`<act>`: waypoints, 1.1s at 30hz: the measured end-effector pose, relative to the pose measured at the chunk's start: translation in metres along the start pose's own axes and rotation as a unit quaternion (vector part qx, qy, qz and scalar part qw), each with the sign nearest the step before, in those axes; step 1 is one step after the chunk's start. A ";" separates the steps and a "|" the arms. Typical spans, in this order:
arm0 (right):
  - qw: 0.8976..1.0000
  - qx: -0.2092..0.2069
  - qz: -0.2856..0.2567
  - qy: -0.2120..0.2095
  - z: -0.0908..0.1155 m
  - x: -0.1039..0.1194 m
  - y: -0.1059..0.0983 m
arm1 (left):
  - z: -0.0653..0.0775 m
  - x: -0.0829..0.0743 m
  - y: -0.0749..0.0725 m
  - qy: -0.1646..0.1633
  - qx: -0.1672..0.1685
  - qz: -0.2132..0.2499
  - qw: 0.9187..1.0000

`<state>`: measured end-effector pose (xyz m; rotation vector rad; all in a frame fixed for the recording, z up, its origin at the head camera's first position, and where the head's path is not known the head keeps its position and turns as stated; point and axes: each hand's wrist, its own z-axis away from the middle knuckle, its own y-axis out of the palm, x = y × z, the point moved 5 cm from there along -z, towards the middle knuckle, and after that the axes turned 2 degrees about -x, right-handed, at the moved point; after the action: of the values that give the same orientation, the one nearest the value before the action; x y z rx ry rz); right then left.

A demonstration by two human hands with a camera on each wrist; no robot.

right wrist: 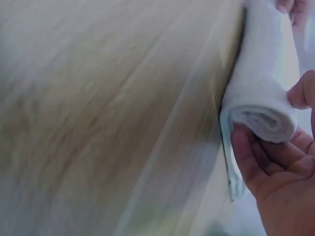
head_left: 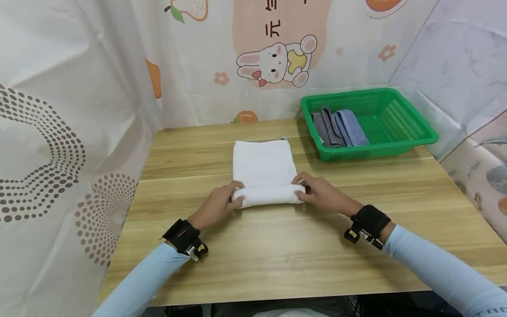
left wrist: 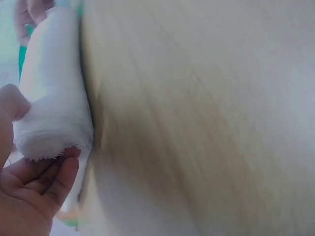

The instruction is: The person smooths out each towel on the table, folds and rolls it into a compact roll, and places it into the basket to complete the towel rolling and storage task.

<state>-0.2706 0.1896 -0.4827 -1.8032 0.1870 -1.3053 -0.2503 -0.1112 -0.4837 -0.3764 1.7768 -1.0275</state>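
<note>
A white towel (head_left: pixel 263 163) lies on the wooden table, its near end rolled into a thick cylinder and its far part flat. My left hand (head_left: pixel 218 204) grips the left end of the roll, thumb on the near side and fingers at the far side. At the right end, my right hand (head_left: pixel 322 192) holds the roll the same way. In the right wrist view the spiral layers of the towel roll (right wrist: pixel 263 120) show between thumb and fingers. The left wrist view shows the frayed end of the roll (left wrist: pixel 49 140) above the curled fingers.
A green plastic basket (head_left: pixel 380 152) stands at the back right of the table (head_left: pixel 269 264). Inside it, at the left, are a folded grey towel (head_left: pixel 328 127) and a folded blue towel (head_left: pixel 351 127). A printed curtain (head_left: pixel 190 88) hangs behind the table.
</note>
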 end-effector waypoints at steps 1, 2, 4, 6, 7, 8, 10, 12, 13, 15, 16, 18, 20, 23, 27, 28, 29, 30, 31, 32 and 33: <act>1.000 0.007 -0.025 0.017 -0.001 -0.002 0.000 | 0.000 0.002 0.000 -0.012 0.000 0.017 1.000; 0.998 0.011 -0.046 0.034 -0.002 -0.005 0.000 | 0.000 0.003 0.000 -0.023 0.000 0.036 0.999; 0.996 0.014 -0.072 0.057 -0.004 -0.009 0.000 | -0.001 0.005 -0.001 -0.041 0.003 0.065 0.997; 0.994 0.012 -0.084 0.074 -0.005 -0.012 -0.001 | -0.005 0.005 -0.003 -0.051 -0.001 0.074 0.996; 0.993 0.010 -0.088 0.079 -0.006 -0.013 -0.001 | -0.006 0.005 -0.004 -0.056 -0.003 0.076 0.996; 0.992 0.006 -0.093 0.086 -0.007 -0.013 -0.001 | -0.008 0.005 -0.005 -0.059 -0.006 0.075 0.995; 0.992 -0.006 -0.091 0.091 -0.008 -0.013 -0.002 | -0.011 0.004 -0.007 -0.055 -0.021 0.054 0.997; 0.993 -0.024 -0.079 0.083 -0.008 -0.011 -0.003 | -0.012 0.003 -0.009 -0.044 -0.042 0.026 0.998; 0.994 -0.035 -0.066 0.074 -0.009 -0.009 -0.003 | -0.012 0.003 -0.009 -0.035 -0.054 0.011 0.998; 0.997 -0.058 -0.028 0.041 -0.009 -0.004 -0.005 | -0.012 0.000 -0.011 -0.009 -0.083 -0.017 0.996; 0.997 -0.069 -0.009 0.020 -0.009 0.000 -0.005 | -0.011 -0.002 -0.011 0.005 -0.095 -0.028 0.995; 0.995 -0.090 0.039 -0.032 -0.008 0.007 -0.004 | -0.009 -0.005 -0.010 0.045 -0.114 -0.056 0.991; 0.985 -0.110 0.099 -0.093 -0.005 0.015 -0.003 | -0.006 -0.011 -0.009 0.092 -0.128 -0.092 0.983; 0.957 -0.136 0.190 -0.172 0.004 0.024 0.000 | 0.000 -0.016 -0.006 0.146 -0.137 -0.147 0.969; 0.927 -0.138 0.274 -0.215 0.017 0.027 0.006 | 0.006 -0.017 -0.004 0.167 -0.124 -0.183 0.961; 0.924 -0.134 0.287 -0.215 0.019 0.027 0.007 | 0.007 -0.017 -0.004 0.166 -0.118 -0.186 0.961; 0.923 -0.128 0.293 -0.213 0.020 0.027 0.009 | 0.007 -0.017 -0.004 0.167 -0.112 -0.189 0.961; 0.923 -0.123 0.296 -0.211 0.022 0.026 0.010 | 0.008 -0.016 -0.003 0.166 -0.105 -0.192 0.961; 0.923 -0.118 0.300 -0.209 0.022 0.026 0.011 | 0.008 -0.016 -0.002 0.166 -0.100 -0.194 0.962; 0.923 -0.114 0.302 -0.208 0.022 0.025 0.011 | 0.008 -0.015 -0.001 0.165 -0.096 -0.194 0.962; 0.923 -0.112 0.305 -0.208 0.022 0.025 0.012 | 0.008 -0.014 0.000 0.163 -0.092 -0.192 0.963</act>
<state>-0.2370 0.1802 -0.4756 -1.9466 0.6240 -0.4641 -0.2374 -0.1057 -0.4761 -0.7242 2.1559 -1.2525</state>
